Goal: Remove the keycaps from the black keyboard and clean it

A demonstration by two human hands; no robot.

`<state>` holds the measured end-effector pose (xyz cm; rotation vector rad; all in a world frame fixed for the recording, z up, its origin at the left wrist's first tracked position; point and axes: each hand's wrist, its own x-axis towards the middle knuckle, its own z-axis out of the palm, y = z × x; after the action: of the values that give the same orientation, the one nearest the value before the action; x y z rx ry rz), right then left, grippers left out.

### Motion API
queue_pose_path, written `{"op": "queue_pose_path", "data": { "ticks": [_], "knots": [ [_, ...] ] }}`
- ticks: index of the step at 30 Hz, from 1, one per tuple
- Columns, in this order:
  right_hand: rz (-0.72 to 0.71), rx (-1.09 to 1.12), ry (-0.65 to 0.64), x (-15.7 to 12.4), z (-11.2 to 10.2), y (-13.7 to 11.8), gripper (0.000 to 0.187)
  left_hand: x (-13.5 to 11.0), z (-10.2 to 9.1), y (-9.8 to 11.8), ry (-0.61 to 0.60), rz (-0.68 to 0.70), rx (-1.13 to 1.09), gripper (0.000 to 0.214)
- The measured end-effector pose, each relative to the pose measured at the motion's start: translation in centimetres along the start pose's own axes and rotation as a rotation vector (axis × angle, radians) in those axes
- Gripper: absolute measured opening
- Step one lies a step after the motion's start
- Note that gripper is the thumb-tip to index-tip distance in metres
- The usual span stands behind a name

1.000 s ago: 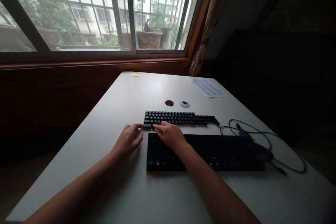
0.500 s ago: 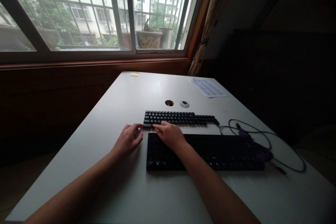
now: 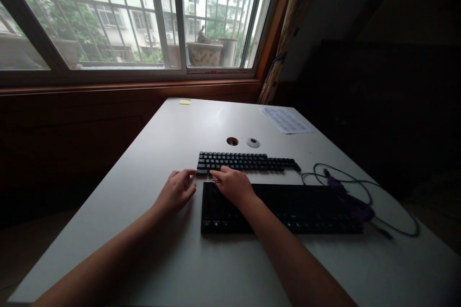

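Note:
Loose black keycaps (image 3: 234, 160) are laid out in keyboard-like rows on the white table. My left hand (image 3: 176, 191) rests left of them, its index fingertip against the wide keycap (image 3: 201, 172) in the front row and its thumb apart. My right hand (image 3: 234, 184) reaches over the left part of a black keyboard (image 3: 281, 206), its index fingertip at the front row beside that wide keycap. The other right fingers are curled. A small shiny bit shows at them, too small to name. Most of the keyboard's upper area looks dark, with a row of keys visible along its front.
A coiled black cable (image 3: 370, 196) with a purple tie (image 3: 334, 184) lies right of the keyboard. Behind the keycaps are a round hole (image 3: 232, 141) in the table and a ring-shaped cover (image 3: 253, 143). Printed paper (image 3: 286, 121) and a yellow note (image 3: 185, 102) lie farther back.

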<state>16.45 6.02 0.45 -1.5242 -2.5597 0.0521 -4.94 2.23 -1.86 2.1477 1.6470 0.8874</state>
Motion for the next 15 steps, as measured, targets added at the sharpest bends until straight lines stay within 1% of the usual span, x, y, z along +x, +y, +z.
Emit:
{"op": "queue_pose_path", "data": {
  "ticks": [10,13,15],
  "knots": [
    [0.011,0.007,-0.016,-0.05,-0.12,-0.15,0.035,-0.01,-0.22,0.29,0.001,0.003,-0.005,0.03],
    [0.01,0.057,0.022,-0.11,-0.09,0.01,0.035,0.01,-0.23,0.19,0.007,0.012,-0.007,0.03],
    [0.005,0.119,0.078,-0.14,-0.17,0.31,0.037,0.03,-0.25,0.13,0.023,0.021,-0.005,0.03]
  ]
}}
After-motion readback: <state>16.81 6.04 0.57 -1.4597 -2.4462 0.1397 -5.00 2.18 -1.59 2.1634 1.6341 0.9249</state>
